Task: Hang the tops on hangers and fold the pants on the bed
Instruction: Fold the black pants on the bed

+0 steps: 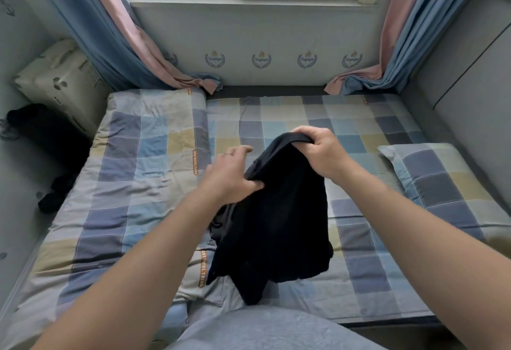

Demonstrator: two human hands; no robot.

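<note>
Garment: a black garment is hanging above the checked bed, its lower end touching the bedding.
Right hand: gripping the top edge.
Left hand: pinching a fold lower down.
Pillow: lying at right.

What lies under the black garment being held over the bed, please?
A pale grey cloth peeks out below the black garment, lying on the checked bed; the rest of it is covered.
</note>
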